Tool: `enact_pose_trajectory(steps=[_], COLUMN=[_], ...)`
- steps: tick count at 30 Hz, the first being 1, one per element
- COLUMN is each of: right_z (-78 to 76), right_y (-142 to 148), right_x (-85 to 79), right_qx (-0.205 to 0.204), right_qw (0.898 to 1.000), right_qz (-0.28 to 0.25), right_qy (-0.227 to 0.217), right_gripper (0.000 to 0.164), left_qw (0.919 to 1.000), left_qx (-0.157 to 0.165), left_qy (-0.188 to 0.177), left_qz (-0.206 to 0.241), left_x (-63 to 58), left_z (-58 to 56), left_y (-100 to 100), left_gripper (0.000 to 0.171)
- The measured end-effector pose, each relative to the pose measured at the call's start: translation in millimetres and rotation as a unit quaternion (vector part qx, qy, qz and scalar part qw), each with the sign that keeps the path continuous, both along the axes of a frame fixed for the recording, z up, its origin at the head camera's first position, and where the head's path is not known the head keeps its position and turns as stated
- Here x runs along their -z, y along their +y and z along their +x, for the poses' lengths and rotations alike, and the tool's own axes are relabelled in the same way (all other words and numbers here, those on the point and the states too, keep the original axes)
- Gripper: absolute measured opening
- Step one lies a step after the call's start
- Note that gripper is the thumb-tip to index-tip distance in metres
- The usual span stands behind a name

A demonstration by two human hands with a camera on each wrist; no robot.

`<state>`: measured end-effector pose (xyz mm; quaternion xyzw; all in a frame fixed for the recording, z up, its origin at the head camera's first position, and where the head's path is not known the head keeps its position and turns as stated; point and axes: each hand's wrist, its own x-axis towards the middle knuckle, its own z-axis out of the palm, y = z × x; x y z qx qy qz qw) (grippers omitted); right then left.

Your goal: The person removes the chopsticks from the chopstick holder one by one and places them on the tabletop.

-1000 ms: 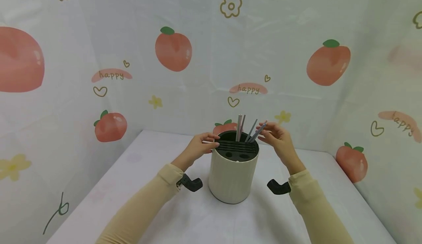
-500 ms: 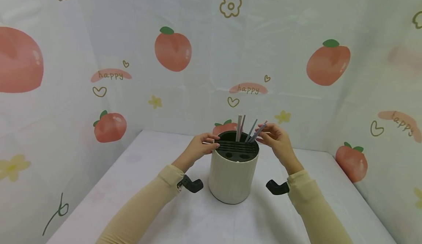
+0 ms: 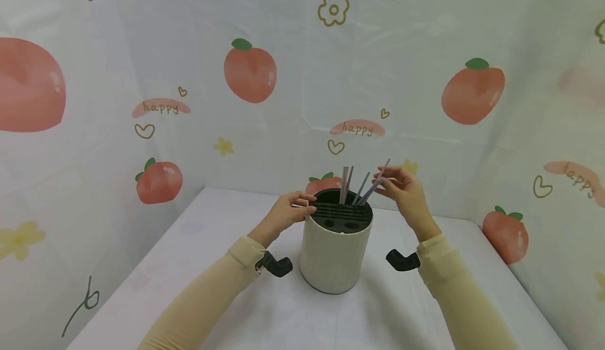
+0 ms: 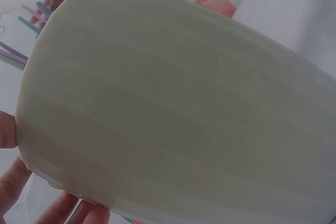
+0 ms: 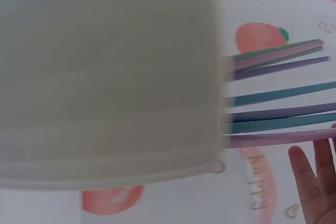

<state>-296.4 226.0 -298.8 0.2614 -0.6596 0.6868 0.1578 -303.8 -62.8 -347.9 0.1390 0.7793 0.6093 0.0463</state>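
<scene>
A cream cylindrical knife holder [image 3: 333,260] with a black slotted insert [image 3: 337,218] stands upright on the table. Several thin coloured straws [image 3: 345,184] lean out of the open rear part of the insert. My left hand [image 3: 285,210] holds the holder's left rim, its thumb and fingers along the edge and side. To the right of the rim, my right hand [image 3: 404,189] pinches a pink straw [image 3: 385,168], which rises above the others near it. In the right wrist view, the pink straw [image 5: 278,139] runs beside the fingertips; its lower end is hidden by the holder.
A white cloth covers the table [image 3: 208,297]. Behind and at both sides hangs a pale curtain [image 3: 293,145] printed with peaches. Black wrist camera mounts [image 3: 279,266] jut inward from both sleeves.
My right hand has moved up and slightly right, and the pink straw now stands higher than before. The left hand and the knife holder stay in place.
</scene>
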Motion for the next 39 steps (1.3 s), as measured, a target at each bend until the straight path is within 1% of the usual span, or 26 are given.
enact_pose_trajectory(steps=[2,4,7,10,12,13,15,16,18,19,21,22,23,24,25,27,29,30,31,34,37,39], right_z=[0.6,2.2,6.7,11.8,14.3,15.3,15.5,14.8,12.2,10.4,5.7,3.8,1.7,-0.3,-2.1,-5.7,-8.4,-9.3,-10.2,-13.4,-17.5,-19.9], right_y=[2,6,15,29,41,47,58,63,72,76,80,80,80,79,77,71,65,63,60,54,52,51], right_x=[-16.2,-34.7,-64.5,-87.4,-95.0,-95.3,-89.0,-82.0,-61.3,-47.9,-16.3,0.2,16.7,32.9,48.5,76.8,101.3,111.8,121.4,145.2,162.8,171.2], right_qx=[-0.003,-0.008,0.006,0.048,0.076,0.086,0.095,0.091,0.084,0.083,0.084,0.090,0.101,0.111,0.120,0.136,0.145,0.147,0.147,0.155,0.163,0.174], right_qw=[0.999,0.994,0.980,0.961,0.951,0.948,0.946,0.948,0.958,0.965,0.974,0.976,0.975,0.972,0.967,0.955,0.944,0.939,0.935,0.923,0.913,0.906], right_qz=[-0.043,-0.100,-0.191,-0.265,-0.295,-0.305,-0.310,-0.304,-0.267,-0.235,-0.166,-0.124,-0.084,-0.044,-0.010,0.046,0.086,0.104,0.112,0.133,0.147,0.155], right_qy=[0.015,0.036,0.060,0.062,0.044,0.032,-0.002,-0.022,-0.063,-0.086,-0.131,-0.154,-0.177,-0.200,-0.223,-0.259,-0.285,-0.294,-0.304,-0.325,-0.343,-0.353], right_gripper=[0.022,0.020,0.019,0.027,0.030,0.031,0.028,0.026,0.022,0.020,0.017,0.017,0.016,0.015,0.018,0.029,0.043,0.046,0.049,0.047,0.044,0.040], left_qw=[1.0000,1.0000,1.0000,1.0000,1.0000,1.0000,1.0000,1.0000,1.0000,1.0000,1.0000,1.0000,0.9999,0.9999,0.9998,0.9998,0.9999,0.9999,1.0000,1.0000,1.0000,1.0000], left_qx=[0.000,-0.002,-0.003,-0.002,-0.002,-0.003,-0.002,-0.002,0.001,0.003,0.005,0.006,0.007,0.007,0.008,0.008,0.006,0.004,0.002,-0.003,-0.006,-0.006], left_qy=[-0.002,-0.002,-0.001,-0.002,-0.001,-0.001,-0.001,0.001,0.001,0.001,0.005,0.007,0.008,0.012,0.015,0.016,0.012,0.009,0.003,-0.003,-0.004,-0.003], left_qz=[0.000,-0.001,-0.002,-0.001,-0.001,-0.002,-0.003,-0.003,-0.003,-0.003,-0.003,-0.004,-0.004,-0.009,-0.010,-0.010,-0.009,-0.009,-0.004,-0.005,-0.006,-0.006], left_x=[-0.3,-0.3,-0.4,0.3,0.4,0.5,0.0,-0.1,-1.0,-1.4,-2.1,-2.1,-2.2,-2.2,-1.7,-1.1,-1.0,-0.9,-0.9,-0.6,0.4,0.8], left_z=[-0.3,-0.2,0.2,0.1,0.1,-0.1,0.3,0.4,1.2,1.6,2.7,3.0,3.4,3.6,3.7,3.5,3.1,2.8,2.5,1.9,1.4,1.4], left_y=[1,1,1,0,0,0,0,0,1,1,1,1,1,1,1,1,1,1,1,1,0,0], left_gripper=[0.028,0.028,0.028,0.028,0.028,0.028,0.028,0.029,0.029,0.029,0.029,0.029,0.029,0.029,0.029,0.028,0.029,0.029,0.029,0.029,0.029,0.028])
